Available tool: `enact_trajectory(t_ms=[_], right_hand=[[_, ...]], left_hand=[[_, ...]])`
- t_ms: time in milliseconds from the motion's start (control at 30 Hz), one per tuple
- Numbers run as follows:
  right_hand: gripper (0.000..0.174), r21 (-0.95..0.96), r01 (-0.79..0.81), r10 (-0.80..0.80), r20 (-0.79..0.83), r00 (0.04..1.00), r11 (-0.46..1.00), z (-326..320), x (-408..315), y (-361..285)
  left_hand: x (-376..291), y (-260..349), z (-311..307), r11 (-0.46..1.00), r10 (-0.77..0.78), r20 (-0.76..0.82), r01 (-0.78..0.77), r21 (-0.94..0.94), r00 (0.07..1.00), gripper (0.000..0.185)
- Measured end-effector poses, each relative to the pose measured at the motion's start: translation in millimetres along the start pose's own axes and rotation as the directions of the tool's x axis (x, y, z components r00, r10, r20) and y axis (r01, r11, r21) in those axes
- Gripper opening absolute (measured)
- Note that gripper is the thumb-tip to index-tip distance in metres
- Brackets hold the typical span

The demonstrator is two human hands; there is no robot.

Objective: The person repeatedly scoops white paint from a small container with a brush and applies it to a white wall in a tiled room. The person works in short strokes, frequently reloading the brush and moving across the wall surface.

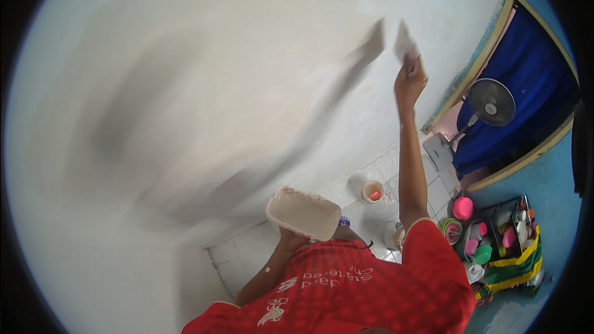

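My right hand [410,81] is raised before the wall, shut on the handle of a putty knife [404,41], whose pale, coated blade points up and looks blurred. Low in front of my body, my left hand [293,237] supports a plastic tub [304,213] from below. Whitish paste coats the tub's inside and rim. The white wall [241,79] fills the left and middle of the view, with damp-looking, smoother patches and the shadow of my arm and tool across it. Whether the blade touches the wall cannot be told.
On the tiled floor [431,190] stand a small bucket [372,192] with something orange inside and another container [394,235] by my right side. A pedestal fan [491,102] is by a doorway with a blue curtain [533,83]. Bowls and kitchenware [482,254] crowd the right.
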State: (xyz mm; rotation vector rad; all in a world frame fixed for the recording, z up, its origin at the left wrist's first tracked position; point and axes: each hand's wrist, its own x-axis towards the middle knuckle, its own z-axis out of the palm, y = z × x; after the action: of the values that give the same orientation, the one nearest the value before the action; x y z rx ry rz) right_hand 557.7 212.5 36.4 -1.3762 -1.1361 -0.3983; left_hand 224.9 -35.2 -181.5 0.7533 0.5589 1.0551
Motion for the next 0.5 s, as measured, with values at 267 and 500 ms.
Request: enact_trajectory(t_ms=[267,500], right_hand=[[0.024,0.164,0.420,-0.445,0.174,0.878,0.893,30.0,-107.8,-82.1],[0.023,0.316,-0.322,-0.064,0.794,0.604,0.892,-56.4,-224.2,-94.4]], left_hand=[[-9.8,-4.9,-15.8,0.997,0.039,-0.054,-0.035,0.067,0.998,0.072],[-9.9,-20.8,-42.6,0.867,0.232,-0.016,-0.199,0.456,0.973,0.070]])
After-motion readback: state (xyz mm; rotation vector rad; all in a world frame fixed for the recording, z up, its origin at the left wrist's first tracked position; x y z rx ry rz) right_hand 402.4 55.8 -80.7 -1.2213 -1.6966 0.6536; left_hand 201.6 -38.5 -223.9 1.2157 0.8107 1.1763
